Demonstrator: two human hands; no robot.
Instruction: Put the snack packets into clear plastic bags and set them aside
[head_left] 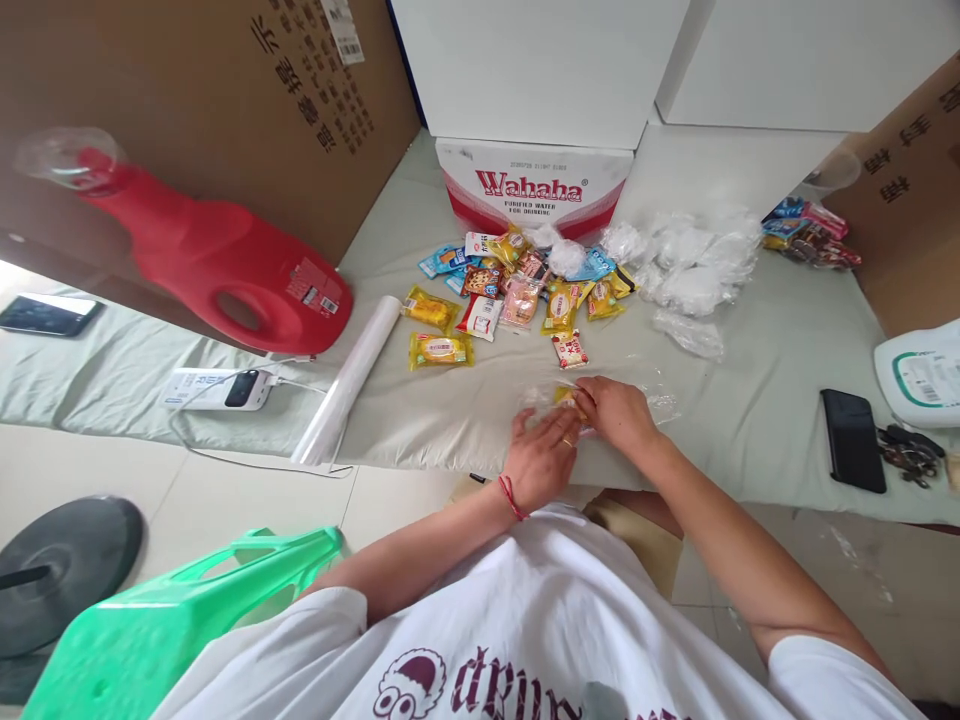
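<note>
1. Head view: a yellow packet [564,396] is placed at the near edge of the cloth-covered bench [780,310], amid clear film [661,398], and is partly covered by both hands.
2. The left hand [541,458] is laid over the near side of the packet, fingers nearly straight and close together; the packet is probably being steadied this way. Whether anything is gripped by it cannot be told.
3. The right hand [621,415] is bent at the knuckles, with the fingers drawn together; the film appears to be pinched at their tips, beside the packet, perhaps so that it is kept taut.
4. Loose snack packets [519,302] are heaped just beyond the hands, against the front of a printed box [534,188], seemingly so that they can be reached easily.
5. Crumpled clear bundles [697,262] are grouped to the right of the heap, apparently kept separate from the loose snacks.
6. A roll of film [351,378] is laid slantwise at the left, its lower end reaching the bench's near edge, likely within reach of the left hand.
7. The packet's print and outline are mostly hidden by fingers. The film's edges are blurred by its transparency, the contents of the bundles cannot be made out, and a green stool [172,620] is cut off below.
</note>
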